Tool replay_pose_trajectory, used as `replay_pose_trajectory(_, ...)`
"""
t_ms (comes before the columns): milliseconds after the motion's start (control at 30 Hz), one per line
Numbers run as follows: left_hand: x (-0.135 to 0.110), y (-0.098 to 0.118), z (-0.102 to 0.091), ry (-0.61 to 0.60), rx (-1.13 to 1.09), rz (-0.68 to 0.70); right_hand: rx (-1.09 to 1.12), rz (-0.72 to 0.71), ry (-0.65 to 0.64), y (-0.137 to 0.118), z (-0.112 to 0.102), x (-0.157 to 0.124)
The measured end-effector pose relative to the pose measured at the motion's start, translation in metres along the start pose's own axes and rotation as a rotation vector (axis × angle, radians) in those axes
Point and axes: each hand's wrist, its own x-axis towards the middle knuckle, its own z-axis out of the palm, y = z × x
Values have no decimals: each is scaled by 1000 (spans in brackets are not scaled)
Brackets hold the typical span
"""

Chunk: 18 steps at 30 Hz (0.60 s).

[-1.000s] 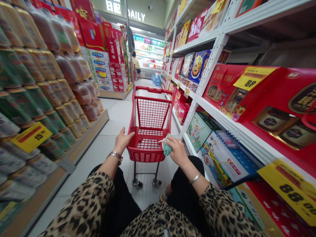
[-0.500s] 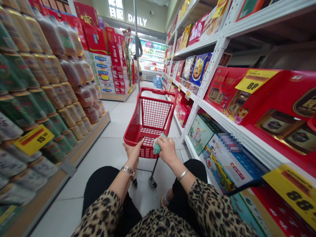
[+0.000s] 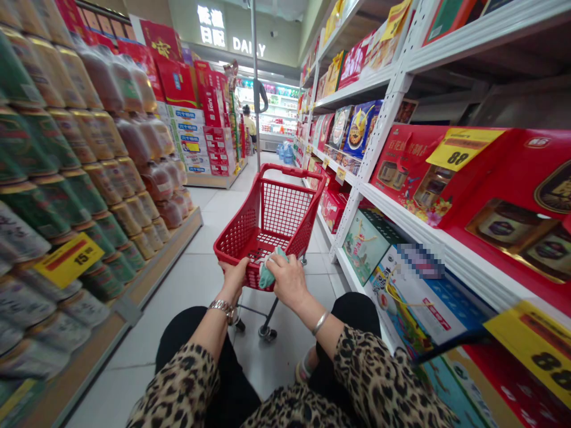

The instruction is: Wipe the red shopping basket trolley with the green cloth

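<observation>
A small red plastic shopping cart (image 3: 272, 220) stands in the aisle right in front of me, turned at an angle. My left hand (image 3: 234, 278) grips the near rim of its basket, fingers curled over the edge. Beside it, my right hand (image 3: 288, 280) is closed on a light green cloth (image 3: 267, 274) and presses it against the same rim. The basket looks empty. My knees in black trousers sit below the hands.
Shelves of cans and bottles (image 3: 66, 178) line the left side, with a yellow price tag (image 3: 69, 260). White shelves with red gift boxes (image 3: 446, 172) run along the right. A person (image 3: 250, 126) stands far down the aisle. Pale floor tiles (image 3: 196, 279) lie around the cart.
The cart has swung round, its near corner now toward me. My left hand moved from the left rim to the near corner, and my right hand with the cloth slid left along the rim.
</observation>
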Motion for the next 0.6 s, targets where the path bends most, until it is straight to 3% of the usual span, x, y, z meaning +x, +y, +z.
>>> replay_pose_trajectory(367,-3,10,-41,-115,35,-97,68,-77,32,16,-3,3)
replay_pose_trajectory(600,-1,10,-55,-124,108,-107,43,25,62,49,-6,24)
